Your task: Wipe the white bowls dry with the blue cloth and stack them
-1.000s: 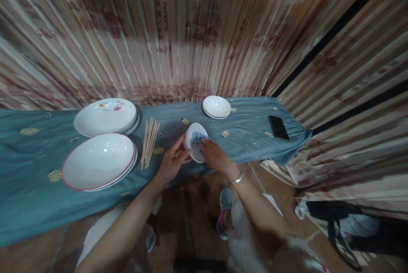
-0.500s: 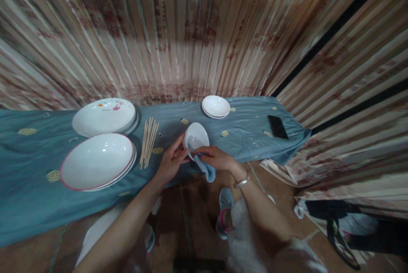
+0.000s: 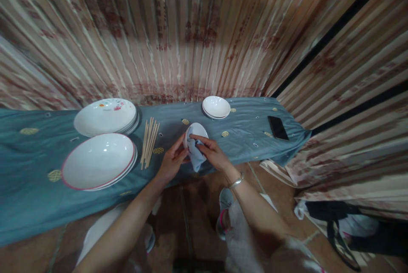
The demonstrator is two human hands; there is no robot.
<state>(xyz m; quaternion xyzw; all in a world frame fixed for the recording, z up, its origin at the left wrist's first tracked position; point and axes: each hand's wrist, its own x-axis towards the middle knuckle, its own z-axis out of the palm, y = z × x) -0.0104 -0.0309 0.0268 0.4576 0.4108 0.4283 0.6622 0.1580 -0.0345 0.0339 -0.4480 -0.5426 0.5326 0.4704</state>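
Observation:
A small white bowl is tilted up near the table's front edge, its inside partly covered by a light blue cloth. My left hand grips the bowl by its left side, thumb toward the front. My right hand, with a bracelet on the wrist, is closed on the cloth and presses it into the bowl. Beyond them, a stack of small white bowls stands at the back of the table. Left of my hands lie several wooden chopsticks.
A blue-green tablecloth covers the long table. Stacked large white bowls with a red rim and stacked flowered plates stand at the left. A black phone lies at the right end. Pleated curtains hang behind.
My right hand has brought the cloth up and left across the inside of the bowl, which it now partly covers. My left hand keeps its hold on the bowl.

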